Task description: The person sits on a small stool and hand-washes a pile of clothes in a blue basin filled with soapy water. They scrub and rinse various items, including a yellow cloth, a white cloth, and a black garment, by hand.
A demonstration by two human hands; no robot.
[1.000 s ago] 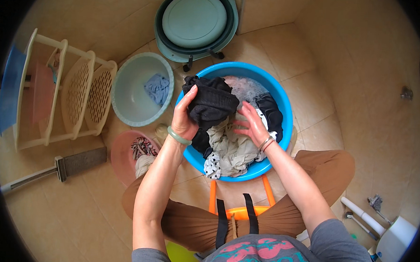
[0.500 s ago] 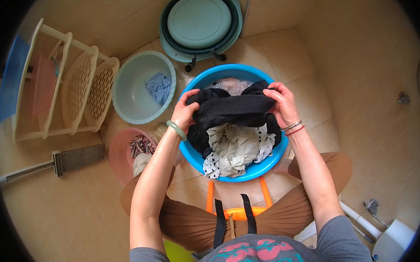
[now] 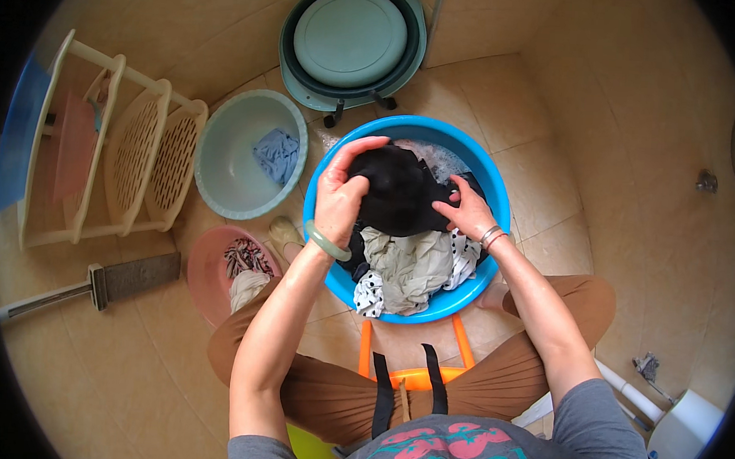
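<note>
Black garment: a bunched dark cloth (image 3: pixel 399 190) lies directly between the two hands, above the heap in the blue basin (image 3: pixel 500 191).
Long axis: not sharply defined, since the cloth is gathered into a rounded mass; its wider spread seems to run across, from the left hand toward the right.
Left hand: the nearer one (image 3: pixel 341 186), curled around the cloth's left side and upper left edge, thumb on the near face, grasping it.
Right hand: at the cloth's right edge (image 3: pixel 470 214), thumb and fingers parted around dark fabric; whether it pinches any cannot be told.
Below the hands: a crumpled beige cloth (image 3: pixel 407 265) fills the near part of the basin, with white dotted fabric (image 3: pixel 370 294) nearer the body than the left hand.
Beyond the hands: pale suds (image 3: pixel 439 160) show past the garment, on the basin's far side.
Left of the left hand: a pale green basin (image 3: pixel 218 172) holding a blue cloth (image 3: pixel 277 154); closer to the body, a pink basin (image 3: pixel 205 277) with striped fabric (image 3: pixel 248 256).
</note>
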